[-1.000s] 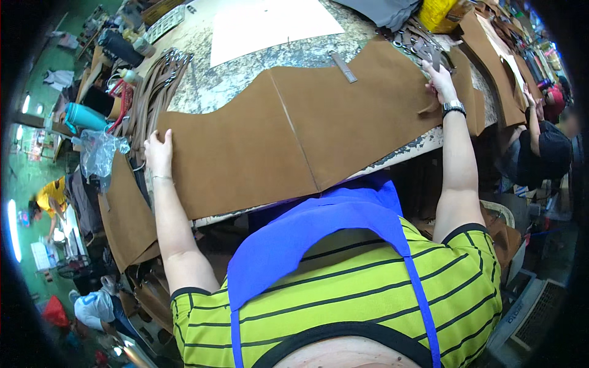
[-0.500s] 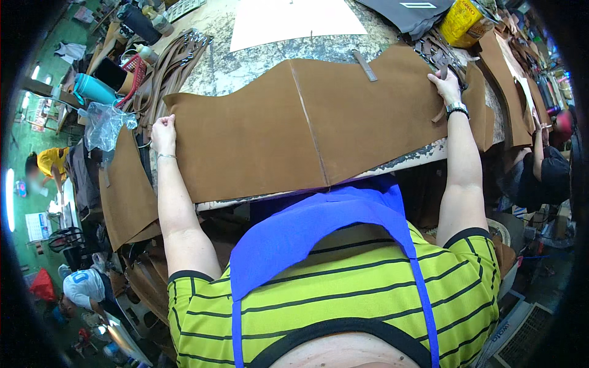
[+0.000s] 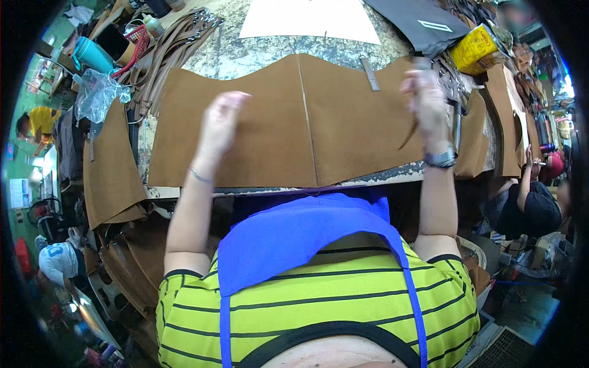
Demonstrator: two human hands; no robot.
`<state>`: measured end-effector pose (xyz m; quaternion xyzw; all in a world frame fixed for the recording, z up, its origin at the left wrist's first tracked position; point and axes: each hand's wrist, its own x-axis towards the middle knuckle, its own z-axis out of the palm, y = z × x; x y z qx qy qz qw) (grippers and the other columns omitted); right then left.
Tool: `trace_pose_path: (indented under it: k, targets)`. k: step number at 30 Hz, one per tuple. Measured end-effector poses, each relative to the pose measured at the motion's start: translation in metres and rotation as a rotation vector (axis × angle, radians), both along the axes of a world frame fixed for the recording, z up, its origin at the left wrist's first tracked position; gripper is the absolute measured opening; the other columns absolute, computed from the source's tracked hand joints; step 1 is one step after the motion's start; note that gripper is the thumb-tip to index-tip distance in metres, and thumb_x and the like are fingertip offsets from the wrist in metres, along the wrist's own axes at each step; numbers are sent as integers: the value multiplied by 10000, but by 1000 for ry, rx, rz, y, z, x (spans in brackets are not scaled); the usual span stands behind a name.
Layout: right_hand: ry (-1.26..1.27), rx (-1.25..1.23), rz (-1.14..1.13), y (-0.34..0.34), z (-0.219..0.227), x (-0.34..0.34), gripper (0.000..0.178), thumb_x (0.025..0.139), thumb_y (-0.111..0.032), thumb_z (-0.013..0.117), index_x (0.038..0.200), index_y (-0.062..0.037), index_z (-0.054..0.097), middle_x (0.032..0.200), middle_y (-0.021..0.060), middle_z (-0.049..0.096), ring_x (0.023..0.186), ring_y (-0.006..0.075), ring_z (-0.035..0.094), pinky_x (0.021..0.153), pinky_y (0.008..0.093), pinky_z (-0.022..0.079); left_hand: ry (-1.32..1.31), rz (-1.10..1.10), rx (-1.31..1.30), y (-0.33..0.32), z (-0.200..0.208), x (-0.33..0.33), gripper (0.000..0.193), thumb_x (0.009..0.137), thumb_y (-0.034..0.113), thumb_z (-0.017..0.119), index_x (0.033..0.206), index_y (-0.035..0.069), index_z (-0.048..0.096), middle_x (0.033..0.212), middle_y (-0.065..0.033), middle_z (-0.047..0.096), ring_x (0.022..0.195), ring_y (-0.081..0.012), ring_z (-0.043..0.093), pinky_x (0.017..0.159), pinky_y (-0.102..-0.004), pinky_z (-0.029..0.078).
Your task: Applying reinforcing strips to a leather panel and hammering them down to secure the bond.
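Note:
A wide brown leather-like panel (image 3: 245, 141) lies flat on the worktable, a pale line running down its middle. My left hand (image 3: 222, 119) is above its left half, its fingers smeared by motion, with no object visible in it. Over the right end, my blurred right hand (image 3: 426, 101) is closed on a narrow brown strap (image 3: 408, 136), whose end hangs below the fingers. A small grey strip (image 3: 370, 75) lies at the panel's far edge, left of my right hand.
Brown straps with metal fittings (image 3: 172, 52) lie at the far left, by a red basket (image 3: 136, 52) and turquoise bottle (image 3: 93, 55). A white sheet (image 3: 310, 21), dark grey pieces (image 3: 417, 27) and a yellow can (image 3: 473, 52) are at the back. Further brown pieces (image 3: 113, 175) hang left.
My left hand has let go of the panel's left edge and moved inward over it. My right hand has shifted left with the strap. The panel lies flatter and further left.

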<state>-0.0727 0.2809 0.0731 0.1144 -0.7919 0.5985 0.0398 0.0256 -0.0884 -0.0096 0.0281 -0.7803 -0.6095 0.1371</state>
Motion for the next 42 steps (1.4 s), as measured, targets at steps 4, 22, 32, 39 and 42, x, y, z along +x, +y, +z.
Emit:
trace_pose_path:
  k: [4,22,32,39,42]
  targets:
    - [-366,6,443,-86,-9,60,183,969,-213,473,980,-66,583,646,-22,540,555,23,467,472,190,373,-488,-404,710,83,33,14,605,959,549,306,1310,80,453,1197,-56,585,1105,-163,538,901,-335,415]
    - [-773,15,830,-76,-61,122,313,1004,-257,395,1013,-12,589,794,48,613,673,77,570,647,215,483,-98,-13,996,61,31,-15,391,930,119,547,1303,56,449,1070,-50,600,820,-99,575,755,-235,496]
    - [-179,-233,550,-106,17,48,321,958,-301,508,1082,-27,620,935,24,652,832,97,585,729,252,476,240,-166,320,92,83,7,256,896,6,565,1149,-9,597,946,-28,651,784,-51,579,714,-189,491]
    - [-149,-395,479,-110,25,53,205,893,-154,629,1059,-35,632,909,5,663,796,33,577,662,184,469,122,-167,306,94,91,12,199,878,36,616,1058,-50,623,962,-88,671,855,-99,629,758,-222,524]
    - [38,-385,472,-111,29,48,156,866,-114,659,991,-23,637,888,13,665,748,28,573,633,168,454,97,-198,334,99,92,13,195,876,36,618,1053,-47,615,937,-86,673,837,-101,632,752,-224,526]
